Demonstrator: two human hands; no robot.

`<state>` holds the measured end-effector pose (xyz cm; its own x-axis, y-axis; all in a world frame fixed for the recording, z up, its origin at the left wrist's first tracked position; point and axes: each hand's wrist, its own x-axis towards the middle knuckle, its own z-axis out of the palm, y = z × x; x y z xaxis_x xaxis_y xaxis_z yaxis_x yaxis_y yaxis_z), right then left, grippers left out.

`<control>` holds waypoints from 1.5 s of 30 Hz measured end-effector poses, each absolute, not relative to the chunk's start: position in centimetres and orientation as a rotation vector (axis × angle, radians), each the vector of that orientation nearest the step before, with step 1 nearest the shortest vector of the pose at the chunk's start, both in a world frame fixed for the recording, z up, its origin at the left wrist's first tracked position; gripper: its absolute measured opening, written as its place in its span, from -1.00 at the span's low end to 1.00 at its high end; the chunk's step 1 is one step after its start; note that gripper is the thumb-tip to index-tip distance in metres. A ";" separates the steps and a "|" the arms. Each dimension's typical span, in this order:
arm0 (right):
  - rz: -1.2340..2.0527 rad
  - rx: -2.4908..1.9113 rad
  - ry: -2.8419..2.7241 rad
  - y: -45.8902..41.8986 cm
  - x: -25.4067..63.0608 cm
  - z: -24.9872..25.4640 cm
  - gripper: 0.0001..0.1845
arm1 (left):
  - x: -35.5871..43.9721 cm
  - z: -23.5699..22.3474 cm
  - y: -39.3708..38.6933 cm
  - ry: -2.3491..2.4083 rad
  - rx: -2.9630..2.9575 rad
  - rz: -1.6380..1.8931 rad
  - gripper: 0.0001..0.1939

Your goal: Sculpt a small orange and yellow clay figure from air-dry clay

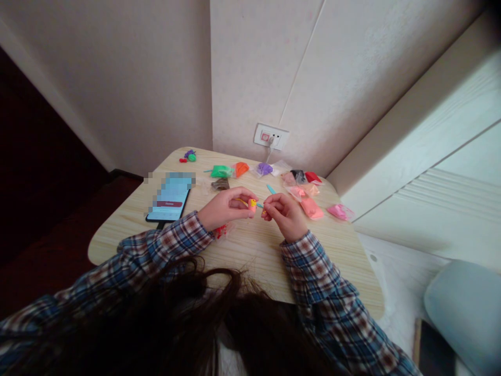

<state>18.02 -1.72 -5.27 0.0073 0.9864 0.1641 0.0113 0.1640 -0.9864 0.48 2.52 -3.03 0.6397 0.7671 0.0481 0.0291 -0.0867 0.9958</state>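
Note:
My left hand (229, 208) is closed, pinching a small pink and yellow clay piece (252, 205) between thumb and fingertips. Just to its right, my right hand (285, 213) is also closed. A thin blue modelling tool (259, 206) points from its fingertips toward the clay piece, its tip close to it. A small yellowish bit (264, 212) shows at the right fingertips. Beyond the right knuckles appears a light-blue pointed stick (271, 189); whether it belongs to the same tool I cannot tell. Under my left wrist lies a clear bag with red clay (221, 231).
Along the table's (250, 261) back lie bags of green clay (222, 171), orange clay (241, 168), purple clay (265, 168) and several pink and red ones. A phone (170, 197) rests at left. Small shaped clay pieces (191, 155) sit at the far left corner.

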 end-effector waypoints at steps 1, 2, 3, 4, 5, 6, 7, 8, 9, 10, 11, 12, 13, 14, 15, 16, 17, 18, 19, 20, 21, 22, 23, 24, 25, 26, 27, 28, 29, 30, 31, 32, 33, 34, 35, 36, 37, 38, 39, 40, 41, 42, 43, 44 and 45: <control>1.073 -1.100 -1.289 -1.7 18.0 -5.3 -0.57 | 0.5 -3.0 2.5 0.682 1.552 0.701 -0.66; 1.069 -1.101 -1.293 -1.7 18.1 -5.3 -0.57 | 0.5 -3.0 2.5 0.681 1.552 0.700 -0.66; 1.066 -1.100 -1.296 -1.7 18.1 -5.3 -0.57 | 0.5 -3.0 2.5 0.683 1.552 0.699 -0.66; 1.065 -1.098 -1.299 -1.7 18.1 -5.4 -0.57 | 0.4 -3.0 2.5 0.686 1.553 0.700 -0.66; 1.067 -1.097 -1.302 -1.7 18.1 -5.4 -0.58 | 0.4 -3.0 2.5 0.688 1.552 0.700 -0.66; 1.070 -1.094 -1.304 -1.7 18.1 -5.4 -0.58 | 0.4 -3.0 2.5 0.689 1.552 0.701 -0.66; 1.077 -1.091 -1.305 -1.7 18.1 -5.3 -0.58 | 0.4 -3.0 2.6 0.689 1.553 0.702 -0.66; 1.086 -1.086 -1.307 -1.7 18.1 -5.3 -0.57 | 0.4 -3.0 2.6 0.689 1.555 0.702 -0.66; 1.096 -1.081 -1.308 -1.7 18.1 -5.3 -0.57 | 0.4 -3.0 2.6 0.689 1.557 0.701 -0.65; 1.103 -1.076 -1.308 -1.7 18.1 -5.3 -0.57 | 0.4 -3.0 2.6 0.690 1.558 0.700 -0.65; 1.108 -1.072 -1.307 -1.7 18.1 -5.3 -0.57 | 0.4 -3.0 2.5 0.692 1.558 0.699 -0.65; 1.111 -1.069 -1.305 -1.7 18.1 -5.3 -0.57 | 0.5 -3.0 2.5 0.692 1.554 0.700 -0.65; 1.113 -1.067 -1.303 -1.7 18.1 -5.3 -0.57 | 0.5 -3.0 2.5 0.692 1.547 0.701 -0.65; 1.114 -1.065 -1.301 -1.7 18.0 -5.3 -0.57 | 0.5 -3.0 2.5 0.691 1.537 0.703 -0.65; 1.117 -1.062 -1.299 -1.7 18.0 -5.3 -0.57 | 0.5 -3.0 2.5 0.689 1.525 0.705 -0.66; 1.121 -1.059 -1.298 -1.7 18.0 -5.4 -0.58 | 0.5 -3.0 2.5 0.686 1.515 0.706 -0.67; 1.125 -1.055 -1.298 -1.7 18.0 -5.4 -0.58 | 0.5 -3.0 2.5 0.684 1.509 0.709 -0.68; 1.130 -1.051 -1.298 -1.8 18.0 -5.4 -0.58 | 0.5 -3.0 2.5 0.680 1.506 0.713 -0.69; 1.136 -1.048 -1.298 -1.8 17.9 -5.4 -0.58 | 0.6 -3.0 2.5 0.676 1.508 0.718 -0.70; 1.142 -1.045 -1.297 -1.8 17.9 -5.3 -0.58 | 0.6 -3.0 2.5 0.672 1.509 0.722 -0.71; 1.147 -1.043 -1.296 -1.8 17.9 -5.3 -0.58 | 0.6 -3.0 2.5 0.670 1.510 0.727 -0.72; 1.152 -1.042 -1.298 -1.8 17.8 -5.3 -0.58 | 0.6 -3.0 2.5 0.669 1.509 0.732 -0.73; 1.154 -1.041 -1.302 -1.8 17.8 -5.3 -0.58 | 0.6 -3.1 2.5 0.670 1.510 0.734 -0.73; 1.153 -1.040 -1.307 -1.8 17.8 -5.4 -0.58 | 0.6 -3.1 2.6 0.672 1.512 0.734 -0.74; 1.149 -1.040 -1.315 -1.8 17.8 -5.4 -0.58 | 0.6 -3.2 2.6 0.674 1.516 0.735 -0.74; 1.143 -1.039 -1.324 -1.8 17.8 -5.4 -0.59 | 0.6 -3.2 2.6 0.674 1.522 0.737 -0.74; 1.139 -1.039 -1.331 -1.8 17.8 -5.4 -0.59 | 0.6 -3.2 2.6 0.671 1.530 0.738 -0.74; 1.135 -1.037 -1.336 -1.8 17.8 -5.4 -0.59 | 0.6 -3.2 2.6 0.666 1.539 0.741 -0.74; 1.134 -1.035 -1.340 -1.8 17.8 -5.4 -0.60 | 0.6 -3.2 2.6 0.658 1.549 0.744 -0.74; 1.134 -1.034 -1.345 -1.9 17.8 -5.4 -0.60 | 0.6 -3.2 2.6 0.650 1.561 0.748 -0.74; 1.132 -1.032 -1.349 -1.9 17.8 -5.4 -0.60 | 0.5 -3.1 2.5 0.642 1.576 0.753 -0.73; 1.130 -1.030 -1.353 -1.9 17.8 -5.3 -0.61 | 0.5 -3.0 2.5 0.636 1.591 0.756 -0.73; 1.128 -1.028 -1.355 -1.9 17.8 -5.3 -0.61 | 0.5 -2.9 2.4 0.634 1.609 0.756 -0.74; 1.126 -1.026 -1.354 -1.9 17.8 -5.3 -0.61 | 0.6 -2.9 2.4 0.635 1.630 0.753 -0.75; 1.124 -1.024 -1.352 -1.9 17.8 -5.3 -0.61 | 0.6 -2.8 2.4 0.638 1.654 0.748 -0.78; 1.122 -1.022 -1.351 -1.9 17.8 -5.3 -0.62 | 0.6 -2.8 2.3 0.641 1.678 0.745 -0.81; 1.116 -1.021 -1.352 -1.9 17.7 -5.3 -0.62 | 0.6 -2.9 2.3 0.646 1.699 0.744 -0.84; 1.104 -1.020 -1.356 -1.9 17.6 -5.3 -0.62 | 0.6 -2.9 2.3 0.650 1.715 0.745 -0.86; 1.083 -1.021 -1.364 -1.9 17.6 -5.4 -0.63 | 0.6 -3.0 2.3 0.654 1.724 0.748 -0.87; 1.052 -1.020 -1.376 -1.9 17.5 -5.4 -0.64 | 0.7 -3.1 2.3 0.656 1.727 0.749 -0.88; 1.013 -1.018 -1.389 -2.0 17.4 -5.4 -0.65 | 0.7 -3.2 2.3 0.657 1.726 0.748 -0.88; 0.968 -1.015 -1.402 -2.1 17.3 -5.3 -0.67 | 0.7 -3.2 2.3 0.656 1.722 0.739 -0.88; 0.920 -1.010 -1.416 -2.2 17.2 -5.3 -0.69 | 0.7 -3.3 2.3 0.652 1.714 0.725 -0.88; 0.871 -1.006 -1.431 -2.4 17.1 -5.2 -0.72 | 0.7 -3.3 2.3 0.649 1.702 0.706 -0.88; 0.821 -1.003 -1.447 -2.5 17.0 -5.0 -0.75 | 0.7 -3.2 2.3 0.646 1.688 0.685 -0.88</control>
<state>17.04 -2.51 -5.05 0.0005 0.9181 0.3964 0.1308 0.3929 -0.9102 0.68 2.30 -3.22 0.6783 0.7269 0.1068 0.0639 -0.2032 0.9770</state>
